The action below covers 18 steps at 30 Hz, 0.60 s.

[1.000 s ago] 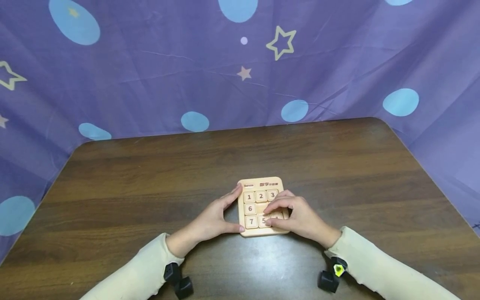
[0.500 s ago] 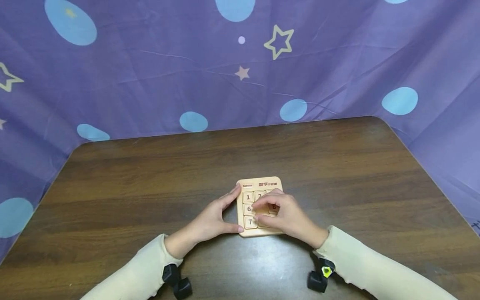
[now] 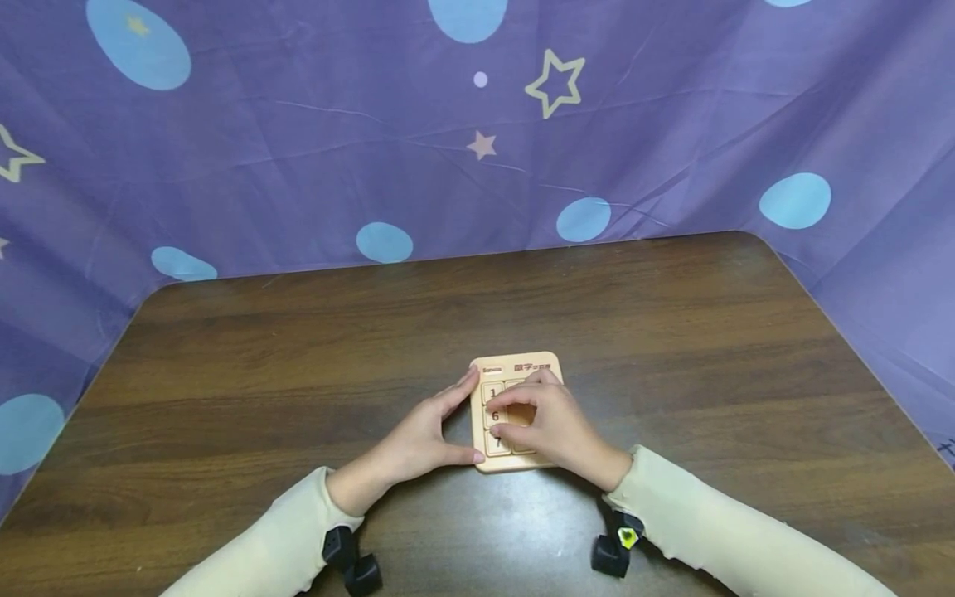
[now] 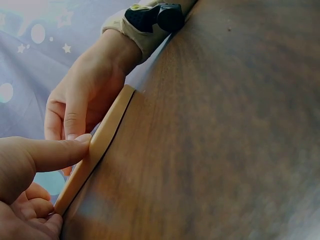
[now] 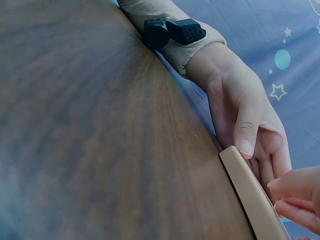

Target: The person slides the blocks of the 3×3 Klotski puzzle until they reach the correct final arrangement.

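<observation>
A pale wooden number slide puzzle point(image 3: 496, 362) lies flat on the brown table, with numbered tiles set in its frame. My left hand point(image 3: 418, 435) holds its left side, index fingertip at the upper corner and thumb at the lower one. In the left wrist view, that thumb point(image 4: 75, 150) presses on the frame's edge. My right hand point(image 3: 555, 427) reaches over the puzzle with fingers bent. Its thumb and index fingertips are at the lower and upper edges of the tile marked 6 point(image 3: 496, 416). Tiles 1 point(image 3: 492, 392) and 7 point(image 3: 498, 444) show partly; most others are hidden under this hand.
The wooden table point(image 3: 298, 348) stretches around the puzzle on all sides. Behind it hangs a purple curtain point(image 3: 321, 124) with stars and blue spots. Black wrist cameras point(image 3: 351, 562) hang below both sleeves, close over the tabletop.
My right hand has moved left across the puzzle, from the lower right tiles over the middle gap to the tile marked 6. My left hand has stayed at the left side.
</observation>
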Available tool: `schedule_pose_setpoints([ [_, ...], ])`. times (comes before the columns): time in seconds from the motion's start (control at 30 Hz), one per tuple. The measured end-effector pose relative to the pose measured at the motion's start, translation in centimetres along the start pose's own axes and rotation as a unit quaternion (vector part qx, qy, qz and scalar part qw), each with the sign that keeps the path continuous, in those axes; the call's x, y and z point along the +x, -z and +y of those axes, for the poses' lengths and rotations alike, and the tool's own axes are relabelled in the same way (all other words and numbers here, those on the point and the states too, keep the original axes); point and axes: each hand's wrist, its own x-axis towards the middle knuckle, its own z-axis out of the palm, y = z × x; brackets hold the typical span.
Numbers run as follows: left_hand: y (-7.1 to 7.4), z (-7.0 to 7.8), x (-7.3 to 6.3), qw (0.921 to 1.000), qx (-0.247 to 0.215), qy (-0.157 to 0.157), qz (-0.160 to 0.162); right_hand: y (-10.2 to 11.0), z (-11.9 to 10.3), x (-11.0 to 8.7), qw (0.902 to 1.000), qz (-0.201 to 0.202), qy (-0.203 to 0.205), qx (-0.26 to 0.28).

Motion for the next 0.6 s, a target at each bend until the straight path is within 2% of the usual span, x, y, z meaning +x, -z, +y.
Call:
schedule_pose_setpoints([
  [0.17,0.0,-0.2,0.0,1.0000,0.001,-0.005,0.002,0.0,0.0,0.0,1.0000,-0.001,-0.009,-0.002],
  [0.3,0.0,-0.2,0.0,1.0000,0.003,-0.002,0.002,0.0,0.1,0.0,1.0000,0.000,0.001,0.004],
  [0.47,0.0,-0.2,0.1,1.0000,0.007,-0.005,0.004,0.6,0.8,-0.3,0.9991,-0.002,0.012,0.041],
  [0.6,0.0,0.0,0.1,0.9999,0.012,-0.001,0.005,1.6,1.5,-0.8,0.9975,-0.017,-0.008,0.068],
])
